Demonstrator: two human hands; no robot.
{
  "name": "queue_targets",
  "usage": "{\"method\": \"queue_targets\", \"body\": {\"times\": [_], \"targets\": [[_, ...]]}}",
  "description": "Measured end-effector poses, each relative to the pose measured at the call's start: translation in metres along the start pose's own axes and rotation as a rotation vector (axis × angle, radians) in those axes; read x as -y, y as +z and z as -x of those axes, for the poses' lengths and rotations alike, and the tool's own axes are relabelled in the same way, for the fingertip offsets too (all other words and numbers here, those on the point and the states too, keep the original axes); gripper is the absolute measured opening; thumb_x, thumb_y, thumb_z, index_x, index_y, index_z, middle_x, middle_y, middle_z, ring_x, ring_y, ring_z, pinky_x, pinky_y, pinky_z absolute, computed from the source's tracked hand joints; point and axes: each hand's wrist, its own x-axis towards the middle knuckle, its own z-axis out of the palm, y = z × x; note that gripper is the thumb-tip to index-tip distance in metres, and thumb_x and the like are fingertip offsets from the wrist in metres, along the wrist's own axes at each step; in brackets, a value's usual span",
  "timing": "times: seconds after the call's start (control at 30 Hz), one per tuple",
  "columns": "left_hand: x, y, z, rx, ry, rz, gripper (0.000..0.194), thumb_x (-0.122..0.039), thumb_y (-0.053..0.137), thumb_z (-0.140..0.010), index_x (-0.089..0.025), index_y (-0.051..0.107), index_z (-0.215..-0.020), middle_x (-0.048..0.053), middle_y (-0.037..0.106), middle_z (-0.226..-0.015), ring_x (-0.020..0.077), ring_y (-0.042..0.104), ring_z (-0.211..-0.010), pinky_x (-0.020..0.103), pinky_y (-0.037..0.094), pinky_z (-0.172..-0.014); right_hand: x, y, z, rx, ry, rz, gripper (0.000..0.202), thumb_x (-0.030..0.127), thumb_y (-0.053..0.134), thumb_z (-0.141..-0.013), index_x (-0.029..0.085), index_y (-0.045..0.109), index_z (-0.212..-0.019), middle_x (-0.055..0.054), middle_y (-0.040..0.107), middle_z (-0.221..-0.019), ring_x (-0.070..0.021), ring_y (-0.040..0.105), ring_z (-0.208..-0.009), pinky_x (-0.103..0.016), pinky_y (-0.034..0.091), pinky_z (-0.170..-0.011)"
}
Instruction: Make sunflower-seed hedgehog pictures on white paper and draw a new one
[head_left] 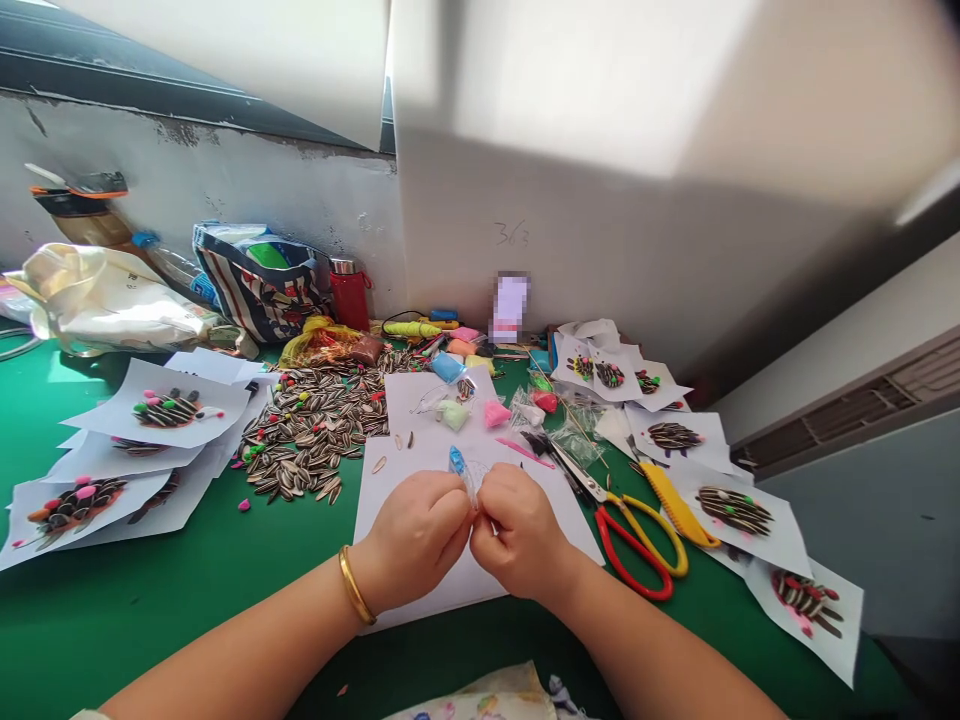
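Note:
My left hand (420, 530) and my right hand (521, 530) meet over a sheet of white paper (412, 610), both with fingers closed. Between them they pinch a small clear plastic packet (459, 462) with something blue in it; its lower part is hidden by my fingers. Just beyond, on a second paper, lie a pale green clay packet (452, 413) and a pink clay packet (496, 413). A few loose sunflower seeds (379, 464) rest on the sheet left of my hands.
Striped sunflower seeds (307, 430) are heaped on the green table (202, 620) at left. Seed-and-clay animal cards (169, 405) lie left, more cards (735, 510) right. Scissors (637, 535) and a yellow cutter (675, 505) lie right. A red bottle (349, 295) stands behind.

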Motion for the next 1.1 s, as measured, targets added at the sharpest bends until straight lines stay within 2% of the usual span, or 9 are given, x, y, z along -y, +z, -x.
{"method": "queue_targets", "body": {"times": [0.17,0.4,0.53,0.63,0.7,0.8,0.9,1.0,1.1], "targets": [[-0.002,-0.002,0.0,-0.025,0.014,-0.114,0.023,-0.014,0.043,-0.092,-0.021,0.046,-0.07,0.004,0.055,-0.07,0.0183,0.046,-0.066,0.031,0.037,-0.062,-0.008,-0.008,-0.003,-0.078,-0.016,0.115,0.024,0.011,0.047,-0.071,0.023,0.028,-0.062,0.002,0.036,-0.059,-0.016,0.035,-0.061,-0.032,0.025,-0.059],[0.006,0.0,0.003,-0.107,-0.1,0.053,0.02,-0.013,0.05,-0.089,-0.021,0.046,-0.072,0.001,0.057,-0.071,0.0154,0.049,-0.065,0.029,0.039,-0.06,-0.013,-0.013,-0.006,-0.107,0.0,0.0,0.023,0.012,0.049,-0.078,0.023,0.036,-0.063,0.002,0.04,-0.059,-0.0155,0.039,-0.061,-0.031,0.03,-0.059],[0.009,0.006,0.004,-0.109,-0.35,0.187,0.006,-0.015,0.056,-0.085,-0.02,0.057,-0.089,0.002,0.065,-0.083,0.0163,0.06,-0.075,0.03,0.047,-0.069,-0.01,-0.005,-0.001,-0.045,-0.057,0.019,0.02,0.015,0.053,-0.083,0.022,0.046,-0.066,0.001,0.048,-0.062,-0.0156,0.045,-0.065,-0.032,0.035,-0.064],[0.013,0.008,0.004,-0.097,-0.596,0.447,0.032,-0.015,0.054,-0.084,-0.022,0.059,-0.115,0.003,0.069,-0.097,0.0164,0.065,-0.082,0.03,0.051,-0.074,-0.012,-0.003,0.001,-0.002,-0.117,0.015,0.012,0.019,0.056,-0.087,0.021,0.054,-0.075,0.0,0.057,-0.069,-0.0162,0.05,-0.069,-0.033,0.039,-0.069],[0.017,0.008,0.002,-0.121,-0.725,0.686,0.031,-0.018,0.053,-0.086,-0.021,0.06,-0.115,0.003,0.068,-0.093,0.0153,0.065,-0.076,0.029,0.052,-0.071,-0.016,-0.005,0.0,-0.069,-0.111,-0.008,0.002,0.023,0.058,-0.089,0.022,0.059,-0.088,-0.002,0.062,-0.079,-0.0182,0.055,-0.078,-0.036,0.043,-0.076],[0.025,0.006,0.0,-0.181,-0.874,1.023,0.026,-0.03,0.06,-0.087,-0.02,0.061,-0.111,0.001,0.065,-0.081,0.0134,0.062,-0.066,0.027,0.05,-0.062,-0.026,-0.01,-0.001,-0.203,-0.017,-0.021,0.033,0.034,0.067,-0.087,0.023,0.056,-0.117,-0.008,0.063,-0.107,-0.0245,0.057,-0.103,-0.043,0.046,-0.091],[0.031,0.005,-0.001,-0.194,-0.968,1.264,0.03,-0.036,0.069,-0.083,-0.02,0.061,-0.108,-0.002,0.062,-0.074,0.0108,0.059,-0.061,0.024,0.046,-0.059,-0.036,-0.011,0.0,-0.113,0.101,-0.086,0.07,0.046,0.072,-0.082,0.027,0.041,-0.141,-0.011,0.054,-0.132,-0.0279,0.052,-0.12,-0.045,0.045,-0.099],[0.032,0.005,-0.001,-0.158,-1.008,1.345,0.033,-0.036,0.075,-0.079,-0.02,0.061,-0.105,-0.004,0.059,-0.069,0.0092,0.057,-0.058,0.022,0.044,-0.056,-0.04,-0.006,0.003,0.064,0.228,-0.185,0.082,0.049,0.075,-0.079,0.029,0.035,-0.148,-0.009,0.06,-0.124,-0.0247,0.059,-0.107,-0.041,0.049,-0.094],[0.03,0.006,0.0,-0.118,-0.999,1.333,0.035,-0.037,0.076,-0.078,-0.019,0.061,-0.103,-0.003,0.059,-0.067,0.0089,0.054,-0.057,0.022,0.043,-0.055,-0.039,-0.002,0.004,0.124,0.309,-0.273,0.068,0.045,0.074,-0.081,0.026,0.046,-0.141,-0.006,0.065,-0.109,-0.0203,0.06,-0.09,-0.036,0.051,-0.084]]}}
